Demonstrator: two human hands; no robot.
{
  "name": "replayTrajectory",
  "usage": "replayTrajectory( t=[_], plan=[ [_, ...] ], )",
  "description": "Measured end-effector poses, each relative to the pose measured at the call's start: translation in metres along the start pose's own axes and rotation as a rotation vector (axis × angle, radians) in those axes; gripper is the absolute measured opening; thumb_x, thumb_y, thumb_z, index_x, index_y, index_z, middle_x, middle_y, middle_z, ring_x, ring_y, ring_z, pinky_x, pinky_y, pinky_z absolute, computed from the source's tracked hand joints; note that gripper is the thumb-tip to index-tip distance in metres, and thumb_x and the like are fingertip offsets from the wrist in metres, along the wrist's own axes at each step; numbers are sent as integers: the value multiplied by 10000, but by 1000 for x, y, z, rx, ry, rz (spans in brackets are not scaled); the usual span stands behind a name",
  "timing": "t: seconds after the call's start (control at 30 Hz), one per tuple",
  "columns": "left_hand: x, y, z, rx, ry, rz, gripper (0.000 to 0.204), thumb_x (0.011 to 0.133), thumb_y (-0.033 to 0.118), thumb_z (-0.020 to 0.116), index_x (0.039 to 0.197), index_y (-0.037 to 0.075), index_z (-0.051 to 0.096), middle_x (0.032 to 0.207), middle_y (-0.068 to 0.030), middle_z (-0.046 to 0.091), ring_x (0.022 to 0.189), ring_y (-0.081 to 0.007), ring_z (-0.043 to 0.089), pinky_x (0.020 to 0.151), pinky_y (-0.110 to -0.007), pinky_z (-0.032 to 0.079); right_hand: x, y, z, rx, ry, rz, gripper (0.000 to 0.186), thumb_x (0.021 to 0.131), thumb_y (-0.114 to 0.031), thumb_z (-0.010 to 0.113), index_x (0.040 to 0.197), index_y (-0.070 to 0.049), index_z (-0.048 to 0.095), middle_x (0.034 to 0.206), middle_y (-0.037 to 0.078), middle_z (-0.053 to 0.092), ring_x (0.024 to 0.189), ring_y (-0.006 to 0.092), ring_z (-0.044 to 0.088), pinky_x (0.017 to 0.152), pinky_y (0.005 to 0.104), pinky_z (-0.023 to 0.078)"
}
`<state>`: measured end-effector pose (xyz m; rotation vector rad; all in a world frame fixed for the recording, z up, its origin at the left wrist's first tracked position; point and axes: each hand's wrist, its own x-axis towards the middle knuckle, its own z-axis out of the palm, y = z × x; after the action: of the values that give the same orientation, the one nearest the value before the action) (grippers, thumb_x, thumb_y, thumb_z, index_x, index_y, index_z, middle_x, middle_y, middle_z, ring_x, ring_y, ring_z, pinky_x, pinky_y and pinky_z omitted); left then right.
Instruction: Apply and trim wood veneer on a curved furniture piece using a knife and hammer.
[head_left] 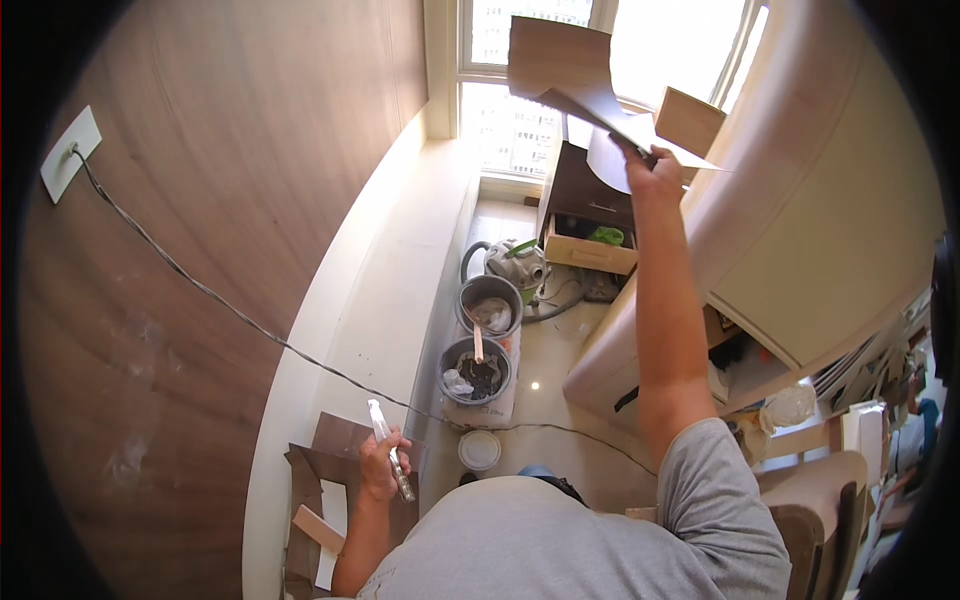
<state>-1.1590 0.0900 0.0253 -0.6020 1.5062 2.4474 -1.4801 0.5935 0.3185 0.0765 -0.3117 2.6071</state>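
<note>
A thin, curling brown sheet (560, 60) is held out at the end of the person's extended right arm. From the right hand (655, 172) it reaches forward and to the left, its long axis slanting toward the window (510, 120). The right hand grasps its near end; the left hand (380, 470) is well apart from it, low and close to the body, so the sheet lies ahead and to the right of that hand.

The left hand is closed around a slim tool (379, 423), its pale end pointing forward and slightly left, its other end poking out below the fist. Whether that pale end is a blade is hard to tell. Brown boards (345, 432) lie under and beside this hand, near a long pale ledge (400, 260).

Between the hands, farther down, two grey buckets (442, 372) stand one beyond the other. Beyond them, below the sheet, is an open drawer (590, 255).
</note>
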Motion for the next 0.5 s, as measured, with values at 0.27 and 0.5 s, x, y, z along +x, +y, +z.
replayTrajectory(
  t=[0.27, 0.5],
  plan=[
    [30, -21, 22, 48, 92, -78, 285, 893, 203, 704, 1083, 19, 600, 795, -94, 650, 469, -144, 571, 397, -300, 479, 175, 1, -5, 8, 55, -103, 393, 808, 103, 507, 1187, 155, 418, 1363, 330, 485, 1303, 523, 477, 1079, 811, 365],
    [56, -58, 41, 102, 297, -226, 258, 883, 219, 707, 1036, 35, 611, 791, -104, 657, 472, -154, 574, 393, -320, 473, 349, -16, -120, -172, 93, -178, 528, 838, 33, 494, 1357, 30, 393, 1383, 271, 470, 1277, 532, 506, 961, 832, 455]
  ],
)
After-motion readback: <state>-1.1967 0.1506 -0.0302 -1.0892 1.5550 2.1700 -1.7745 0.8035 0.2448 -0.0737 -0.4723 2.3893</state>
